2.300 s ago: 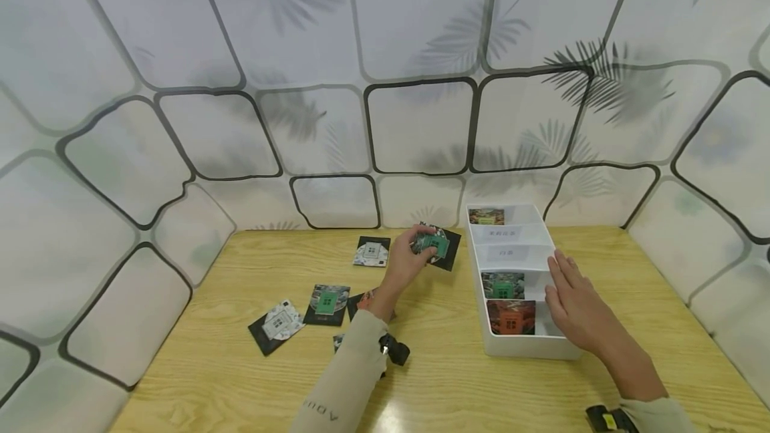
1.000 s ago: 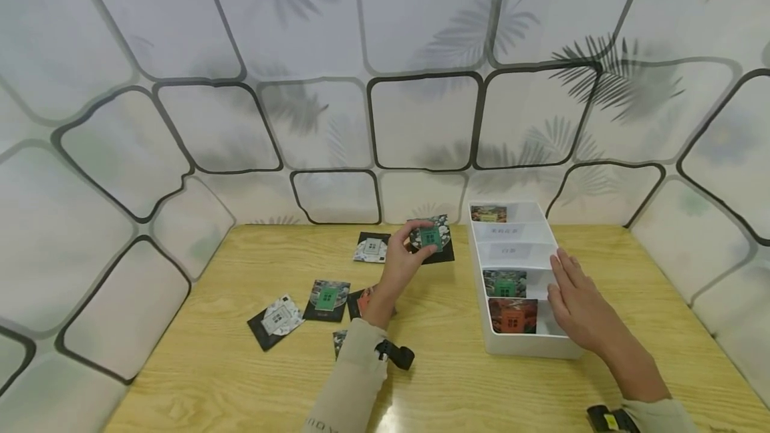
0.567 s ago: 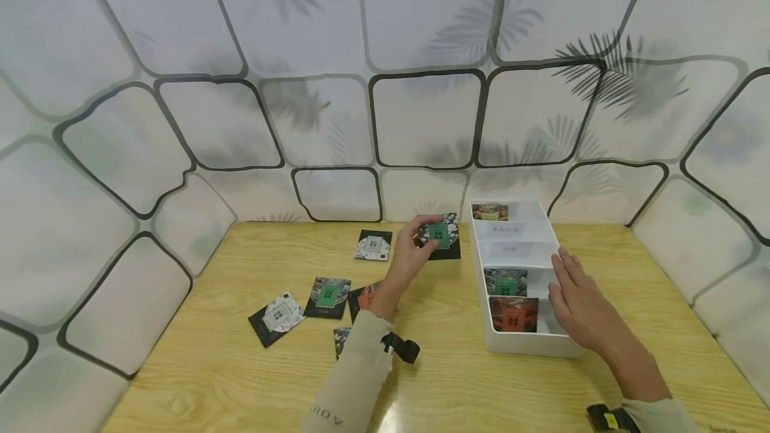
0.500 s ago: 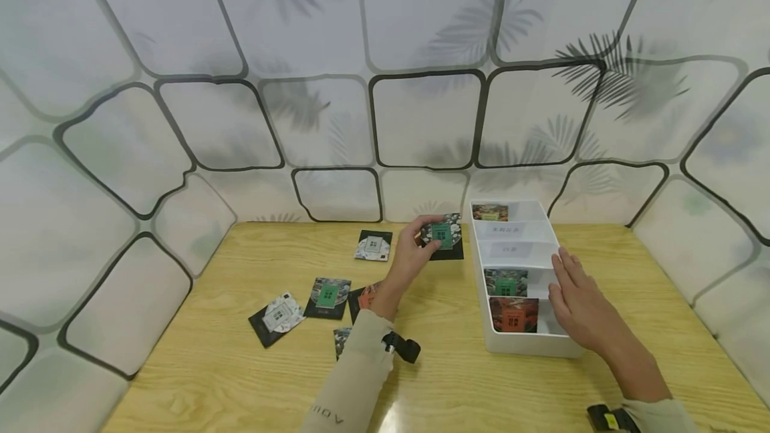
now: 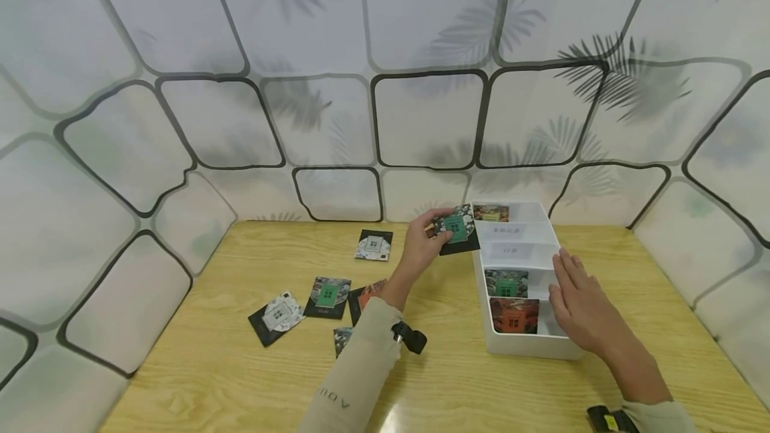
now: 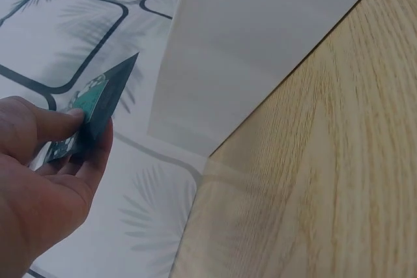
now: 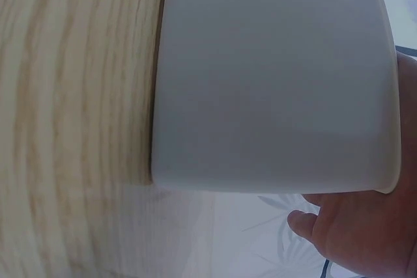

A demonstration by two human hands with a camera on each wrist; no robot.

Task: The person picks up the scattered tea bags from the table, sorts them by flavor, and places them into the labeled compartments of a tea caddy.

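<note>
My left hand (image 5: 421, 246) pinches a black tea packet (image 5: 458, 227) with a green label between thumb and fingers. The packet is raised and tilted, its right edge overlapping the left rim of a white divided box (image 5: 532, 347) in the head view. In the left wrist view, the thumb presses the face of this packet (image 6: 107, 105). My right hand (image 5: 583, 303) lies against the box's right rim with its fingers straight. Inside the box stand a red packet (image 5: 514, 316) in front, a green-labelled packet (image 5: 507, 283) behind it, and an orange-and-yellow one (image 5: 490, 212) at the back.
Left of the box, on the wooden table (image 5: 445, 366), lie a white-labelled packet (image 5: 373, 246), another white one (image 5: 277, 317), a green one (image 5: 327, 297), a partly covered red one (image 5: 368, 294) and one mostly behind the sleeve (image 5: 341, 339). A patterned backdrop (image 5: 337, 196) rises behind.
My left hand has carried the green-labelled packet rightward to the box's left rim, turning it slightly. The right hand stays at the right rim. The packets on the table have not moved.
</note>
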